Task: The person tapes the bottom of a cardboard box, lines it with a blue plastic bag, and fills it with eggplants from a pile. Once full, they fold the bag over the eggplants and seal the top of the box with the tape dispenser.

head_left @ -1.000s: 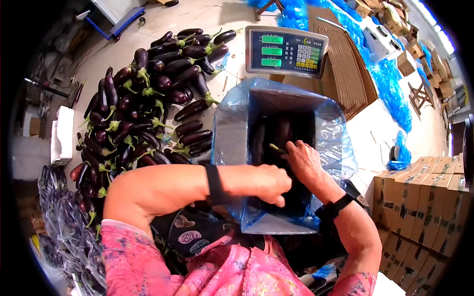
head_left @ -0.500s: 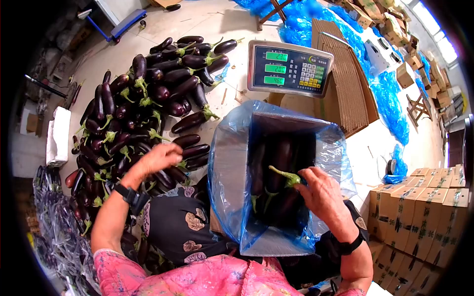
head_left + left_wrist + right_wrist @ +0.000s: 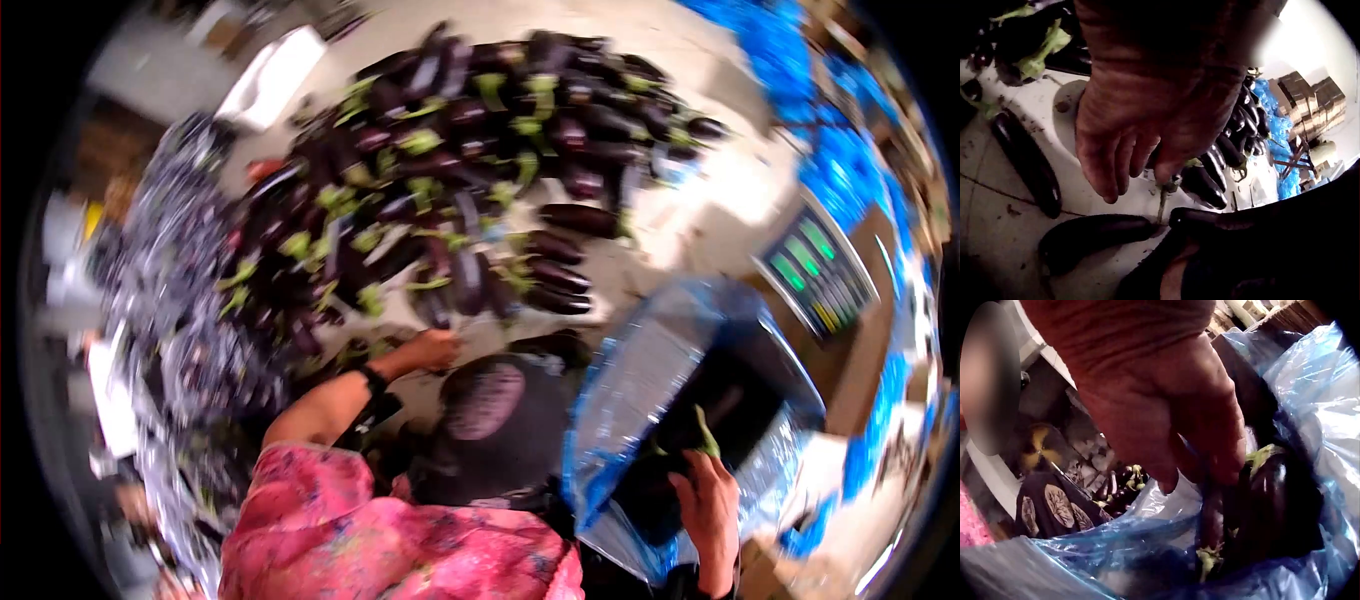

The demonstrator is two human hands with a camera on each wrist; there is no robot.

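My right hand (image 3: 708, 500) reaches down into the lined box, its fingertips at the green stem of an eggplant (image 3: 1271, 497). Thumb and fingers stand apart in the right wrist view. Another eggplant (image 3: 1213, 519) lies below the fingertips. My left hand (image 3: 432, 350) hangs over the floor at the near edge of the eggplant pile (image 3: 460, 170). In the left wrist view its fingers point loosely down, holding nothing. Close beneath them lies an eggplant (image 3: 1094, 237), with a second eggplant (image 3: 1025, 159) off to the side. The head view is blurred.
A blue plastic liner (image 3: 625, 400) spreads over the box's rim. Beyond the box stands a scale display (image 3: 815, 265) with green readouts. Wrapped bundles in clear plastic (image 3: 185, 260) line the left side. A white foam block (image 3: 272, 78) is behind them.
The head view has swung left toward the pile. My left hand has gone from above the box to the near floor beside the pile. My right hand stays at the stem in the box.
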